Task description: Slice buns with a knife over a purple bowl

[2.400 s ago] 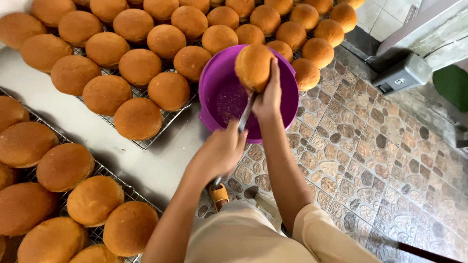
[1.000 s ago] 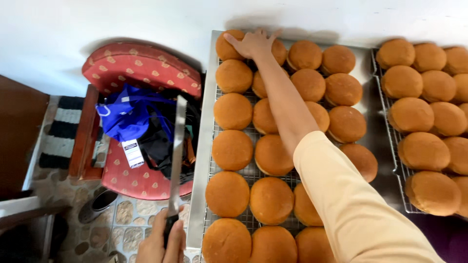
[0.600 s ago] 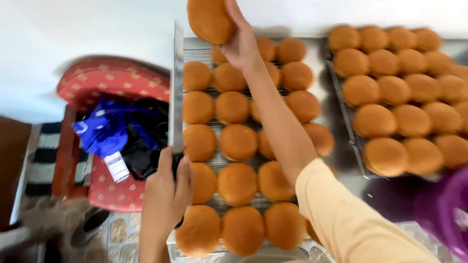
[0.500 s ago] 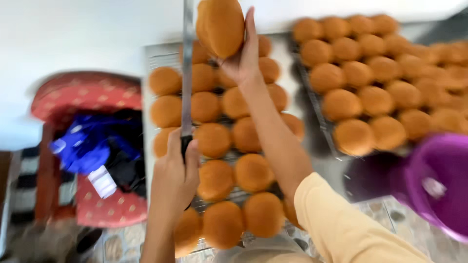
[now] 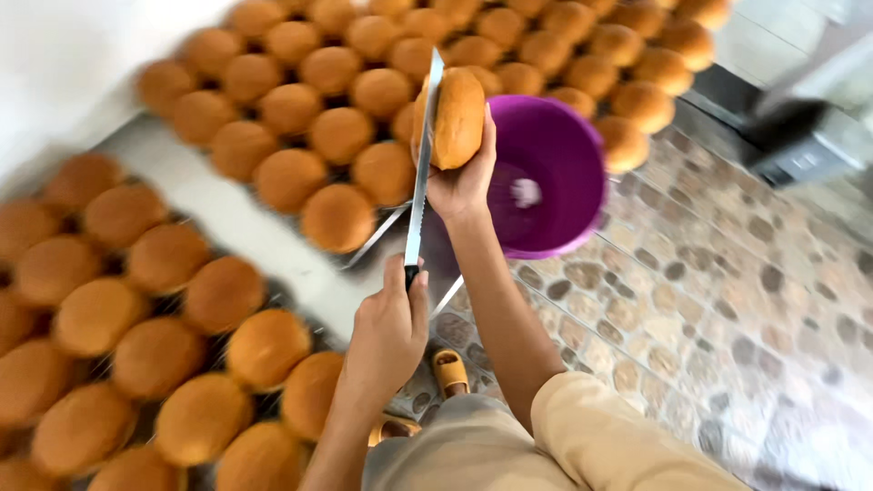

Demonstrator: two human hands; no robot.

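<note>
1. Across the left and far side of the scene runs the long pale metal table [image 5: 227, 218], smooth and hard, carrying two wire cooling racks packed with round golden-brown buns [image 5: 273, 177], domed and matte-crusted.
2. Right of the table lies the stone-patterned tile floor [image 5: 727, 300], mottled grey and brown; a yellow sandal [image 5: 449, 371] shows near the person's beige trousers.
3. At the table's right edge sits the round purple plastic tub [image 5: 564, 173], glossy and thin-walled, open-mouthed, with a small pale scrap at its bottom.
4. Over the tub's left rim the right hand [image 5: 464, 177] holds one golden-brown bun [image 5: 457, 116] on edge, palm beneath it, fingers [image 5: 489, 136] curled partly round its right side and cradling rather than clamping.
5. Nearer the body, the left hand [image 5: 386, 332] is closed firmly round the dark handle of the long serrated steel bread knife [image 5: 420, 173], whose thin stiff blade points away and lies against the bun's left side, at its seam.
6. Judging by its look, the bun is light, soft and easily crushed, its crust dry and not slippery. It is best gripped loosely across the dome and base, with fingertips kept clear of the blade's line.
</note>
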